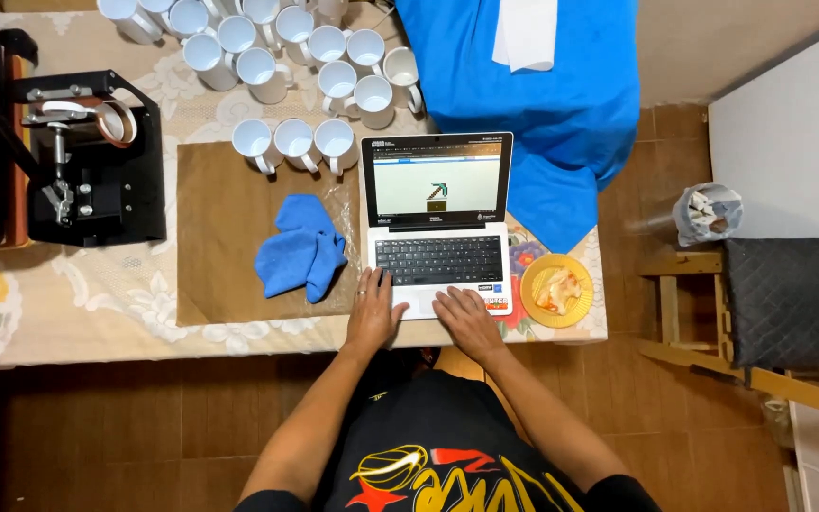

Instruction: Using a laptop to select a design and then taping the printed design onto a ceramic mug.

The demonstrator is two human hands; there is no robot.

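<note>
1. Laptop (pixel 436 223), white with a dark keyboard, stands open at the near table edge, between a crumpled blue cloth (pixel 300 248) and a yellow plate of food (pixel 556 290).
2. Left hand (pixel 373 316) lies flat, fingers loose, on the laptop's left front corner.
3. Right hand (pixel 466 320) rests spread over the touchpad, grasping nothing.
4. Laptop looks rigid, fairly light, smooth-cased; its hinged screen seems fragile, so the base sides are the safest hold.
5. White mugs (pixel 296 142) cluster behind.

A small white laptop (pixel 436 223) with black keys lies open at the worktop's near edge, its lit screen tilted back, facing the person
</note>
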